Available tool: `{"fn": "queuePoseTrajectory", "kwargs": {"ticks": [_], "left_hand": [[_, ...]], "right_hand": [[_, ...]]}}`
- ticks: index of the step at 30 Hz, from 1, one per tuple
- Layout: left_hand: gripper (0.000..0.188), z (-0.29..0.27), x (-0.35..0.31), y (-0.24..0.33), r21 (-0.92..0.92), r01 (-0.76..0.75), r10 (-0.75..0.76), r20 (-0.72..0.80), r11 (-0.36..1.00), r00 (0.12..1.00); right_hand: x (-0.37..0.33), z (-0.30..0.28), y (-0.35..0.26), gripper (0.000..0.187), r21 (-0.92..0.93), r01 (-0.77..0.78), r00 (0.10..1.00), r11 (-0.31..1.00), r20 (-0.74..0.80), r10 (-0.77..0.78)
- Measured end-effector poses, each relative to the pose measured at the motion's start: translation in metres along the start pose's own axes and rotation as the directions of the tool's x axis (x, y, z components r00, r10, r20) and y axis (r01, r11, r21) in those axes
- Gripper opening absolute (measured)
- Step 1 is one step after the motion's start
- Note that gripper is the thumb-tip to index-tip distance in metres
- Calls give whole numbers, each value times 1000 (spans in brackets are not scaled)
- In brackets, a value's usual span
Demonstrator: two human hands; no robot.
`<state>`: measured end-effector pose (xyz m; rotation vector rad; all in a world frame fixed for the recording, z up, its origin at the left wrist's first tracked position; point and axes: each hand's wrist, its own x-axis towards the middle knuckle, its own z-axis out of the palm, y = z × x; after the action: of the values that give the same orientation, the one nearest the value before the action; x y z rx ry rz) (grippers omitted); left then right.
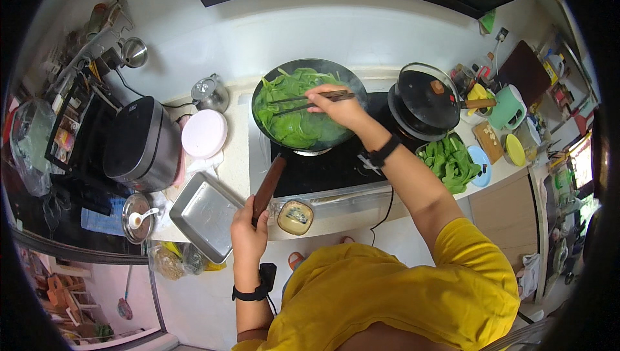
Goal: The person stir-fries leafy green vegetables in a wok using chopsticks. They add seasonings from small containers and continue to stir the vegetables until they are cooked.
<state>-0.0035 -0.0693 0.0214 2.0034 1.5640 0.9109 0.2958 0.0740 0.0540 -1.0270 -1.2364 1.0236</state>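
Wok: wide, round, black metal wok, seated on the black glass cooktop in the pale speckled desk; thin steam about it.
Greens: bright-green, glossy leaves heaped inside the wok, filling most of it.
Left hand: fingers closed round a long brown wooden handle at the wok's near side.
Right hand: over the wok, clamped on slender dark chopsticks; their tips point left over the leaves, contact with them can't be told.
Hands together or apart: well apart from each other.
Right of wok: black round pan topped by a clear glass lid; nearer the person, a heap of loose green leaves.
Near side of wok: small, square, tan dish, just beside the left hand.
Left of wok: white round lid; beyond it, a boxy grey-and-black cooker; nearer the person, a rectangular silver metal tray.
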Motion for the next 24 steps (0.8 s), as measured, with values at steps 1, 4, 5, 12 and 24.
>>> {"fn": "queuePoseTrajectory", "kwargs": {"ticks": [1, 4, 5, 12, 24], "left_hand": [[42, 0, -1, 1, -3, 6, -6, 0, 1000, 1000], [42, 1, -2, 0, -11, 1, -1, -17, 1000, 1000], [42, 2, -2, -1, -17, 11, -11, -11, 1000, 1000], [42, 4, -1, -6, -47, 23, -23, -4, 999, 1000], [42, 0, -1, 0, 3, 42, -42, 29, 999, 999]], "right_hand": [[8, 1, 12, 17, -16, -11, 1000, 1000, -15, 11], [25, -13, 34, 17, -55, -13, 995, 998, -102, 7], [26, -20, 36, 17, -67, -32, 987, 997, -157, 21], [-19, -65, -5, 15, -68, 7, 940, 998, -340, -30], [-59, -63, 1, 16, -164, -56, 942, 985, -335, -2]]}}
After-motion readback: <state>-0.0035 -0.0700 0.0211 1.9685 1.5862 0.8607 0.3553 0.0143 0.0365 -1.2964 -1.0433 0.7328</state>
